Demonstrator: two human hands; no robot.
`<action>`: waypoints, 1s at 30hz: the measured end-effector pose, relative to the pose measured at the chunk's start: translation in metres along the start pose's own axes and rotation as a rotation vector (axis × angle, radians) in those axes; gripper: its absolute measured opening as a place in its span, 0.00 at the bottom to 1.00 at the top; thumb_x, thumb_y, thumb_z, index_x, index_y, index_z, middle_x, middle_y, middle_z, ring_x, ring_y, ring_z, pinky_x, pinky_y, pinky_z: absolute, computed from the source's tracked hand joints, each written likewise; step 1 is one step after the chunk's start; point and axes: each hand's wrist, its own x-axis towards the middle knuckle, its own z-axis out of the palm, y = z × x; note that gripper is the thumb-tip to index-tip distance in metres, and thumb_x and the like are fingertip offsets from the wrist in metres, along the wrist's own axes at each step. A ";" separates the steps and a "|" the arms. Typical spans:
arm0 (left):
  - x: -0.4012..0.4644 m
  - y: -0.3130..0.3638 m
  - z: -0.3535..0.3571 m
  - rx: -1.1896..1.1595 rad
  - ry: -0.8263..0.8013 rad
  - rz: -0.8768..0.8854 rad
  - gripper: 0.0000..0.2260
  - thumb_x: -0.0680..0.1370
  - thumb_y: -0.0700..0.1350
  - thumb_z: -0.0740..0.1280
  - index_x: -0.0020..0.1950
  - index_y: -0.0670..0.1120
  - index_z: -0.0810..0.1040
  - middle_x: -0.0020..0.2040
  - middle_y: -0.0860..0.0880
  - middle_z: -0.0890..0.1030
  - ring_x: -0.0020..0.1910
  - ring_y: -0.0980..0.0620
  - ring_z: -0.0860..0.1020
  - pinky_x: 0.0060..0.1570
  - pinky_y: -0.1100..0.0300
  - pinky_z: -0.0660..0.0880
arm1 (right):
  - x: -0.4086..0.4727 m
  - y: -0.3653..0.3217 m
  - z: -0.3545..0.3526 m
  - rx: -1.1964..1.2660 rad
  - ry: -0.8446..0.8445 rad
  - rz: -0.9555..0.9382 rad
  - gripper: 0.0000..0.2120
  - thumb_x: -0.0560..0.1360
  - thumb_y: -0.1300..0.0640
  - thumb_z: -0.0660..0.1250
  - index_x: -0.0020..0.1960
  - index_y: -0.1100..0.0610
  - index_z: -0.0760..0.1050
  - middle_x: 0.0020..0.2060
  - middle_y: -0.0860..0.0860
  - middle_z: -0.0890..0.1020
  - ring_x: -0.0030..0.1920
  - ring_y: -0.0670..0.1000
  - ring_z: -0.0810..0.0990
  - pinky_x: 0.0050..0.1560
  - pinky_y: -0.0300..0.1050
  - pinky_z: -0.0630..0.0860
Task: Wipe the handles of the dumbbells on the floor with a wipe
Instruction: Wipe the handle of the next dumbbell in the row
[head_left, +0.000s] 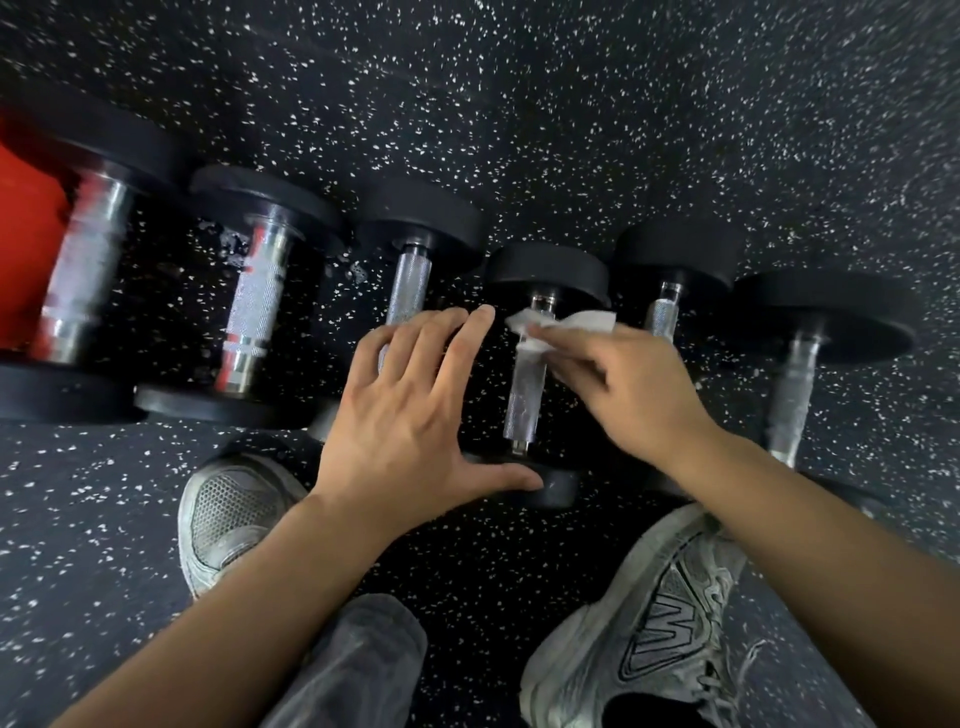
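Several black dumbbells with knurled steel handles lie side by side on the speckled floor. My right hand (631, 387) grips a white wipe (558, 325) wrapped around the upper part of the middle dumbbell's handle (524, 405). My left hand (410, 405) is spread with straight fingers just left of that handle. Its thumb rests on the near black head (558, 486), and its fingers cover the lower part of the neighbouring handle (410, 283).
Larger dumbbells (254, 301) lie to the left beside a red object (26, 228). Further dumbbells (792, 395) lie to the right. My grey shoes (234, 514) (649, 639) stand on the floor right in front of the row.
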 end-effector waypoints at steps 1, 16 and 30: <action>0.000 0.000 0.000 -0.002 0.000 -0.002 0.59 0.64 0.83 0.65 0.81 0.43 0.63 0.74 0.45 0.74 0.73 0.43 0.73 0.74 0.44 0.65 | 0.004 0.002 0.001 -0.031 0.014 0.023 0.15 0.81 0.43 0.62 0.65 0.40 0.79 0.51 0.46 0.86 0.46 0.49 0.84 0.44 0.44 0.79; 0.000 -0.007 0.001 -0.070 -0.005 0.022 0.59 0.64 0.79 0.70 0.83 0.45 0.59 0.76 0.47 0.71 0.74 0.45 0.71 0.75 0.48 0.64 | 0.010 -0.005 -0.001 -0.053 0.028 -0.065 0.14 0.80 0.44 0.63 0.63 0.42 0.80 0.51 0.48 0.86 0.45 0.51 0.85 0.42 0.37 0.72; 0.000 -0.007 0.001 -0.066 -0.017 0.019 0.58 0.63 0.80 0.69 0.82 0.45 0.61 0.74 0.47 0.73 0.72 0.46 0.73 0.73 0.48 0.67 | 0.001 -0.003 -0.001 0.050 -0.026 -0.062 0.13 0.80 0.45 0.65 0.63 0.42 0.80 0.50 0.47 0.86 0.44 0.46 0.83 0.43 0.39 0.77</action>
